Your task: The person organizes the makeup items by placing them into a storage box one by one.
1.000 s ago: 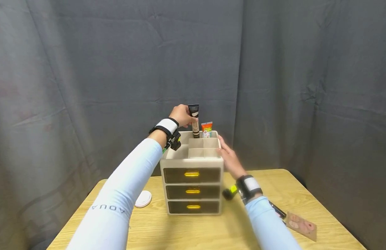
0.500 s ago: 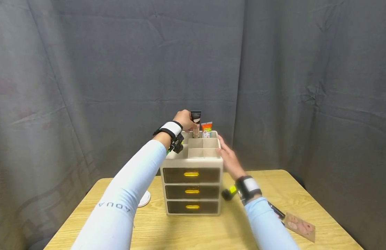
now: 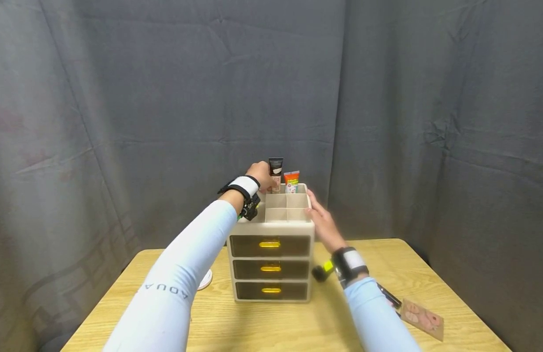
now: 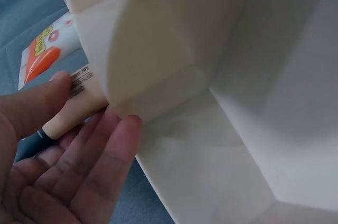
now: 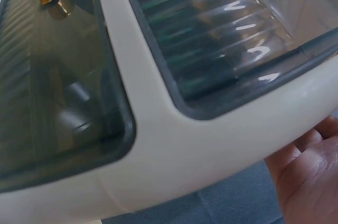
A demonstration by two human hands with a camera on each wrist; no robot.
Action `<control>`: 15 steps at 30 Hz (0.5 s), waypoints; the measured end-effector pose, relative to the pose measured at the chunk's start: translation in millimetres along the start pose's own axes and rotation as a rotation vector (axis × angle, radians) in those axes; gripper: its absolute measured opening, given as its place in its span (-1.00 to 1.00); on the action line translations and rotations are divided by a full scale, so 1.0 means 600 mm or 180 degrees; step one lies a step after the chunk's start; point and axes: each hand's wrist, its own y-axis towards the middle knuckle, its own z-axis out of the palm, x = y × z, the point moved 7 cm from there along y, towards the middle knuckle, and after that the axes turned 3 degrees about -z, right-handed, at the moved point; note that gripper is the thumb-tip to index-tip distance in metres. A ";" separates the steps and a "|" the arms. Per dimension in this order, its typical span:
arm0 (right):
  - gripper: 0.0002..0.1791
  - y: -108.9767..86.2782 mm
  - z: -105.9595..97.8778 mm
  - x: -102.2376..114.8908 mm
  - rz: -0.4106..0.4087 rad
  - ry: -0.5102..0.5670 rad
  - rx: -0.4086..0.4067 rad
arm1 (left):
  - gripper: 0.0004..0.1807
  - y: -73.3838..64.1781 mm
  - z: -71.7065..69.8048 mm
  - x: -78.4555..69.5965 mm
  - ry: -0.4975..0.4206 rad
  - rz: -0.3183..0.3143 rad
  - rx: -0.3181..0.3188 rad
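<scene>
A cream makeup organizer (image 3: 273,229) with dark drawer fronts and gold handles stands at the table's middle. At its back row my left hand (image 3: 260,175) holds a concealer tube (image 3: 275,168), black at the top and beige below, its lower end behind the compartment walls. In the left wrist view, thumb and fingers lie on either side of the concealer tube (image 4: 79,102). An orange and white tube (image 3: 292,182) stands just to its right. My right hand (image 3: 322,222) rests along the organizer's right side, fingers straight, thumb at the top rim.
A round white case (image 3: 205,279) lies on the wooden table (image 3: 227,322), partly behind the left sleeve. Near the right forearm are a black stick-like item (image 3: 389,296) and a pinkish flat palette (image 3: 423,319). A grey curtain (image 3: 209,88) hangs behind.
My left hand has come down and slightly right, lowering the concealer tube into the back row. My right hand stays against the organizer's side.
</scene>
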 end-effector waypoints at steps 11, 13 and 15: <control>-0.39 0.002 0.005 -0.003 -0.0009 0.0024 0.0042 | -0.81 0.000 0.005 0.011 -0.0272 -0.0089 0.0092; -0.39 0.003 0.007 -0.003 -0.0013 0.0020 0.0047 | -0.81 -0.002 0.003 0.015 -0.0290 -0.0089 0.0083; -0.39 0.003 0.010 -0.003 -0.0011 0.0020 0.0071 | -0.80 -0.004 -0.001 0.017 -0.0317 -0.0086 0.0050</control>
